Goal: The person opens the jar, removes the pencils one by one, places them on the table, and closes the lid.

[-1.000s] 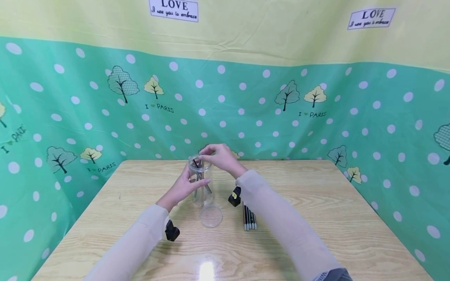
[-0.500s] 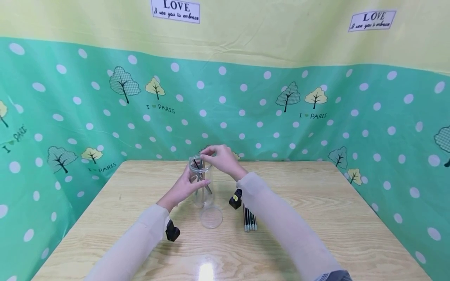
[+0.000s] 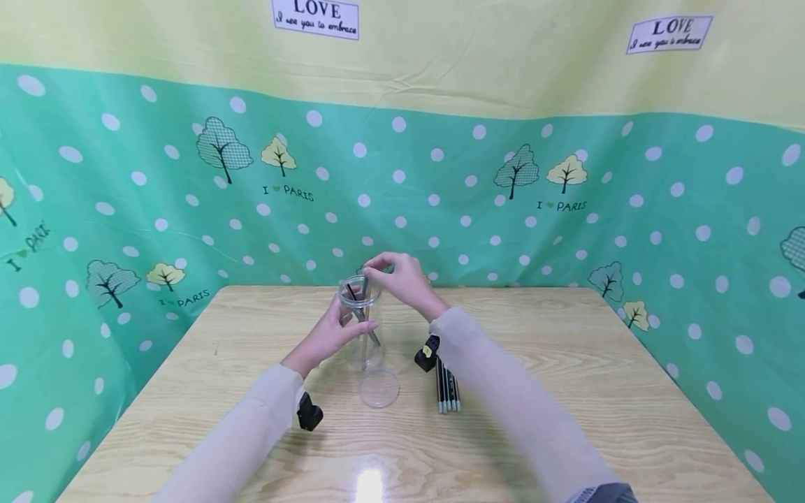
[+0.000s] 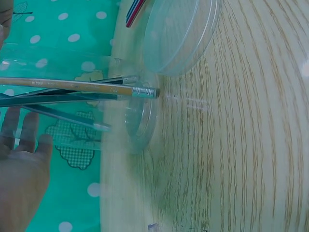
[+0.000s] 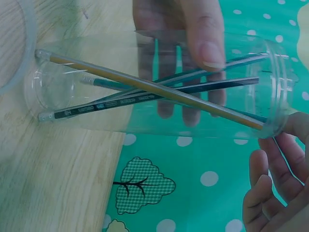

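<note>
My left hand (image 3: 328,341) holds a tall clear plastic jar (image 3: 375,359) around its side, thumb in front and fingers behind. Several pencils lean crosswise inside, eraser ends down; among them are a black pencil (image 5: 108,103) and a yellow-brown pencil (image 5: 161,90). At the jar's open mouth, my right hand (image 3: 405,281) pinches the upper end of a pencil with thumb and fingertips right by the rim; the yellow-brown pencil runs up to that spot in the right wrist view. The jar stands slightly tilted near the table's back edge.
A round clear lid (image 3: 379,388) lies on the wooden table (image 3: 534,391) in front of the jar. Right of it, several dark pencils (image 3: 448,395) lie side by side, partly under the right forearm. A green dotted cloth (image 3: 434,175) hangs behind the table.
My right hand has risen slightly and shifted a little right at the jar's mouth. The left hand, jar, lid and pencils on the table stay about where they were.
</note>
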`<state>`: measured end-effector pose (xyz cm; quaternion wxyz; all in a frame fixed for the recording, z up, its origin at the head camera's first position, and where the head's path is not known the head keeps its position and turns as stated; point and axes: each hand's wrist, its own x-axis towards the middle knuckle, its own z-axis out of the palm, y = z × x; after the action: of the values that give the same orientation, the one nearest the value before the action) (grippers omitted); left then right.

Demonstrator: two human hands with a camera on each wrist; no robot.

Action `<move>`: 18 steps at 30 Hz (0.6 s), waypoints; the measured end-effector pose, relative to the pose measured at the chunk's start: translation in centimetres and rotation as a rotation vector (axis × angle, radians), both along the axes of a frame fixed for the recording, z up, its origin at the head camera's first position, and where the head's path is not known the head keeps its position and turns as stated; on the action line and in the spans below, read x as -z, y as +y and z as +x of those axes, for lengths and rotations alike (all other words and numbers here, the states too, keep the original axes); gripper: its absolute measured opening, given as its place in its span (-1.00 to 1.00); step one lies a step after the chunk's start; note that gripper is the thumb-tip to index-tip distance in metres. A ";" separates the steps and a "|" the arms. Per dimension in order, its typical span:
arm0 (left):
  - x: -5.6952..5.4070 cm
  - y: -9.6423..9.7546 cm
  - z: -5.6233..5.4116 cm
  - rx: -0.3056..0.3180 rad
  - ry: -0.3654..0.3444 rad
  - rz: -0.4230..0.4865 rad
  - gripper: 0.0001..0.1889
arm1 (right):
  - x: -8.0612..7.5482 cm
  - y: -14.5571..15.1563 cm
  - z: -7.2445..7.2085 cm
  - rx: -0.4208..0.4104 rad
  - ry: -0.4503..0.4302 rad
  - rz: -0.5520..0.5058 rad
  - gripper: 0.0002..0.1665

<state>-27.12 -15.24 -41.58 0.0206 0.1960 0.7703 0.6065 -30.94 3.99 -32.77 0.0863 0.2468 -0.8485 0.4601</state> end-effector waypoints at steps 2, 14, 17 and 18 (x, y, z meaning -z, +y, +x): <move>0.0 0.0 0.0 -0.004 -0.003 0.002 -0.15 | -0.2 0.2 -0.1 -0.001 0.001 -0.014 -0.80; 0.3 -0.1 -0.3 0.005 -0.003 0.011 -0.20 | -2.1 1.2 0.2 -0.037 0.029 -0.112 -0.72; 0.3 -0.1 -0.3 0.005 -0.002 0.005 -0.21 | -2.6 1.5 0.3 -0.046 0.022 -0.129 -0.72; 0.2 -0.1 -0.3 0.005 -0.002 0.004 -0.22 | -2.7 1.6 0.3 -0.048 0.018 -0.134 -0.72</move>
<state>-27.40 -15.35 -41.81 0.0222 0.1973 0.7686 0.6081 -30.60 5.62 -30.09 0.0991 0.2648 -0.8088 0.5157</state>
